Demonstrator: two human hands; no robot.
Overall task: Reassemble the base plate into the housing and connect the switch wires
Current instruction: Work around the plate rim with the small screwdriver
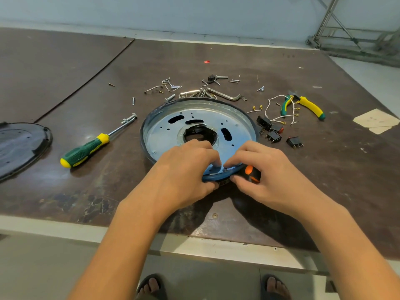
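A round dark housing (144, 126) lies on the table with a shiny metal base plate (201, 114) seated inside it. The plate has slots, small holes and a ragged central opening. My left hand (186, 169) grips the near rim of the housing, fingertips pressing on the plate. My right hand (266, 169) rests on the same near edge and holds a black and orange tool handle (250, 173); its tip is hidden. Black rocker switches (272, 132) and white wires (279, 111) with ring terminals lie loose to the right of the housing.
A green and yellow screwdriver (86, 149) lies left of the housing. Green and yellow pliers (307, 106) lie at the right. Several screws and hex keys (207, 92) are scattered behind. A black cover (19, 146) sits at the far left edge. A paper scrap (375, 121) lies far right.
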